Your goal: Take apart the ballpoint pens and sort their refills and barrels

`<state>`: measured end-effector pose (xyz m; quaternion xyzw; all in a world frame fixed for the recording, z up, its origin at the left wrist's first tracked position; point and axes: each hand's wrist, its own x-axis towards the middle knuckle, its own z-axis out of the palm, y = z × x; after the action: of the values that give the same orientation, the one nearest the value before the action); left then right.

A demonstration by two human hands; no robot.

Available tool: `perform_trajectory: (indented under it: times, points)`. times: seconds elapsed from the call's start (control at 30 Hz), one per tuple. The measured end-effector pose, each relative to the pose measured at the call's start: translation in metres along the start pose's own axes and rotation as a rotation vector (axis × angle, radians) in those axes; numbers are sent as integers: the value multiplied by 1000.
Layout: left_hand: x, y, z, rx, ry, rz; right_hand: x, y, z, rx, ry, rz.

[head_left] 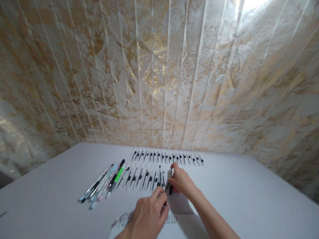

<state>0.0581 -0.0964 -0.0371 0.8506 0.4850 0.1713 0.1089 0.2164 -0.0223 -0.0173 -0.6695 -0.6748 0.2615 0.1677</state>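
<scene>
At the near end of the front row, my right hand (180,179) has thumb and fingers pinched on a clear pen with a black part (170,190) showing below them. My left hand (151,212) is just to the left and nearer to me, its fingers curled and pressed together. What it holds, if anything, is hidden behind the fingers. Right beyond its fingertips lies a dark slim pen piece (159,174). A front row of clear pens with black clips (134,178) stretches leftward from my hands.
Farther back runs a second row of clear pens (165,157). To the left lies a loose bunch of mixed pens (101,186), with a bright green one (119,174) among them. Written paper (171,219) lies under my left hand. A gold-patterned sheet (159,83) hangs behind the white table (236,186).
</scene>
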Motion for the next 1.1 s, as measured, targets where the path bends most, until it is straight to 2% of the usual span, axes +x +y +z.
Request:
perform_trajectory:
  times: [0.23, 0.37, 0.57, 0.67, 0.87, 1.0, 1.1]
  points:
    - [-3, 5, -3, -159, 23, 41, 6, 5, 2, 98, -18, -5]
    - [-2, 5, -8, -25, -15, -21, 3, 6, 0, 25, -11, -36]
    - [-1, 5, -20, 174, -136, -121, -2, 13, -4, -91, -1, -167]
    - [-1, 2, -18, 179, -147, -93, -2, 13, -2, -108, 10, -200]
    - [-2, -1, -3, 131, -163, 85, -2, 11, 1, 30, -13, -260]
    - [-3, 2, -4, 153, -177, 92, -4, 9, 1, 113, -56, -240]
    - [-1, 3, -8, 153, -202, 77, -5, 8, 4, 151, -35, -242]
